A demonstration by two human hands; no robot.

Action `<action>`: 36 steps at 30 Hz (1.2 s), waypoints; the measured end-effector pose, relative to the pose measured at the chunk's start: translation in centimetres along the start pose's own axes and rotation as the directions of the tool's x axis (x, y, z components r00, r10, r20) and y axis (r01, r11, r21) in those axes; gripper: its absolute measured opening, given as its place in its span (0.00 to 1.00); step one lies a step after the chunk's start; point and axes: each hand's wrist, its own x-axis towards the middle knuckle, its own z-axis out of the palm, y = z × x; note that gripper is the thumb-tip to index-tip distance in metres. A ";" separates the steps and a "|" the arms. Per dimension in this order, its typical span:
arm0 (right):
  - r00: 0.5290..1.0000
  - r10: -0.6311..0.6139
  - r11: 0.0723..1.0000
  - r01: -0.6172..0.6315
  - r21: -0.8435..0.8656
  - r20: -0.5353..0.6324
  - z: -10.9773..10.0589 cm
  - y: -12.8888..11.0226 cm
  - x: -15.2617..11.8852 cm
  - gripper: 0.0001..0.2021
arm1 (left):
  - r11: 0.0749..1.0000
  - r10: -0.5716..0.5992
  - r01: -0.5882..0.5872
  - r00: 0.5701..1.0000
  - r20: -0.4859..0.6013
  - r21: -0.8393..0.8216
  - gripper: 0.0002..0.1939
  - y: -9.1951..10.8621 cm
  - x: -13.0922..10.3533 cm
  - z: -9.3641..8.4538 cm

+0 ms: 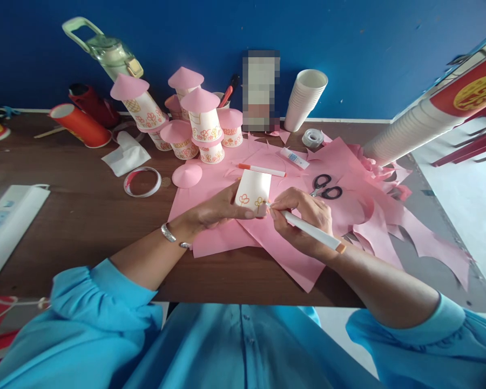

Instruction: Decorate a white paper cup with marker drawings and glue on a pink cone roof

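My left hand [222, 208] is closed around a white paper cup [253, 189], tilted on its side above pink paper sheets [218, 237]. Orange and yellow flowers are drawn on the cup's wall. In my right hand [303, 219] is a white marker [316, 229] with an orange-brown end, its tip against the cup near a yellow flower. A second marker [263, 170], white with an orange cap, lies just behind the cup. Black-handled scissors [327, 189] rest on the pink paper to the right of my right hand.
Flower-decorated cup towers [204, 121] with pink cone roofs stand at the back. A loose pink cone [187, 174], tape roll [142, 182] and glue tube [295, 158] lie nearer. Stacked cups [305, 100], a phone [261, 89] and a bottle [113, 54] line the blue wall. A power strip [14, 229] lies left.
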 end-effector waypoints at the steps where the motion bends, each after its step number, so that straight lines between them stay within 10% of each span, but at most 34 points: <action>1: 1.000 -0.001 1.000 0.001 -0.002 -0.002 0.0 0.0 0.0 0.10 | 1.000 0.000 0.000 1.000 0.003 0.000 0.23 -0.1 0.0 -0.1; 27: 0.999 -0.033 0.997 0.032 0.074 0.011 0.3 -0.1 -0.1 0.09 | 0.999 0.029 -0.030 0.998 -0.052 -0.026 0.27 -0.1 0.3 0.2; 36: 0.988 0.124 0.944 -0.089 0.318 -0.091 -0.6 1.0 0.1 0.04 | 0.989 0.086 -0.095 0.993 -0.083 -0.112 0.28 0.3 0.1 0.5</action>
